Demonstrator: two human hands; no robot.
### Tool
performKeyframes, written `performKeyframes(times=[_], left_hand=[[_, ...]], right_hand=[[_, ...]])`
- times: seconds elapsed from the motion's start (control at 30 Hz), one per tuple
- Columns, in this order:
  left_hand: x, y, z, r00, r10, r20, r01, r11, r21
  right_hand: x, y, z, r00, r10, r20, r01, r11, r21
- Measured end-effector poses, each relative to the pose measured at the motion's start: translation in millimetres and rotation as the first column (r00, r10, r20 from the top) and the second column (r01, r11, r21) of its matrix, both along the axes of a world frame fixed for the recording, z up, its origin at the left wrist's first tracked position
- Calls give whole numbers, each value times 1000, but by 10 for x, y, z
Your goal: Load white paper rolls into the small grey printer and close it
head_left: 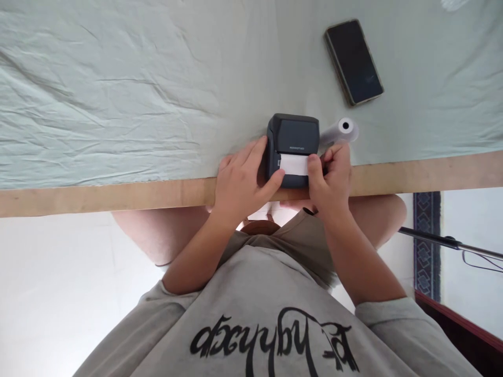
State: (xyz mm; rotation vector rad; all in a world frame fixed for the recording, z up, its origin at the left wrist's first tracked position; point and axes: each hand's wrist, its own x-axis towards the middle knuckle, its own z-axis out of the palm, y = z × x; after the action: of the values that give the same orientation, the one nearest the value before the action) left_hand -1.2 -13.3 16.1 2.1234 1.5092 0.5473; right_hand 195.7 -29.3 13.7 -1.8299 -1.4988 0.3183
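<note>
A small black receipt printer [295, 135] sits at the front edge of the table, and a strip of white paper [294, 164] shows at its front. My left hand [243, 178] grips the printer's left side, its thumb reaching to the paper's left end. On the other side, my right hand [332, 173] is closed at the printer's right front corner. Its thumb lies over the right end of the paper, and its curled fingers are partly hidden. Just beyond these fingers lies a white paper roll [338, 130] with a dark core hole.
A smartphone [354, 62] with a dark screen lies farther back on the right. Wrinkled pale green cloth [137, 94] covers the table, up to a bare wooden front edge [118, 196]. A thin dark pole [436, 238] juts in at the lower right, over a patterned rug [427, 272].
</note>
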Motion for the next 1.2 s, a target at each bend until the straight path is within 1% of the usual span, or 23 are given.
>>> performKeyframes(times=[0.13,0.23,0.3,0.43,0.53,0.6,0.67,0.73,0.8,0.87,0.97,1.07,1.13,1.2], left_hand=[[9,-11,-9,1000,-5,-8,5,1000,22],[10,-12,-14,1000,-10,-1,10,1000,23],[9,-10,-19,1000,-14,7,13,1000,26],[6,-6,-19,1000,-16,11,16,1000,24],[5,-6,0,1000,-26,5,26,1000,3],[2,-10,12,1000,-29,7,29,1000,-10],[-2,-14,13,999,-31,19,31,999,-12],[-7,-16,2,999,-32,34,32,999,-5],[-11,-17,-15,998,-32,45,32,999,6],[-13,-15,-27,998,-28,53,27,1000,13],[-12,-10,-28,998,-24,56,24,1000,10],[-9,-5,-27,998,-23,55,22,1000,16],[-10,-5,-34,998,-20,52,19,999,27],[-19,-9,-43,998,-20,57,18,999,37]], right_hand=[[4,3,28,993,18,-114,-14,1000,28],[24,42,98,995,28,-93,-22,998,65],[31,86,171,997,26,-79,-19,996,85],[13,200,360,995,34,-91,-28,998,61],[3,264,484,993,65,-98,-57,995,82],[14,284,529,988,93,-122,-84,993,79],[31,299,547,988,122,-98,-119,992,32],[37,328,563,985,172,25,-170,984,-58],[21,382,598,956,243,167,-216,963,-164],[-15,459,659,909,307,281,-224,930,-291],[-87,592,768,814,401,420,-163,852,-497],[-158,720,836,739,497,454,-138,772,-620],[-205,797,853,714,537,449,-140,738,-660],[-244,860,873,691,555,462,-123,721,-682]])
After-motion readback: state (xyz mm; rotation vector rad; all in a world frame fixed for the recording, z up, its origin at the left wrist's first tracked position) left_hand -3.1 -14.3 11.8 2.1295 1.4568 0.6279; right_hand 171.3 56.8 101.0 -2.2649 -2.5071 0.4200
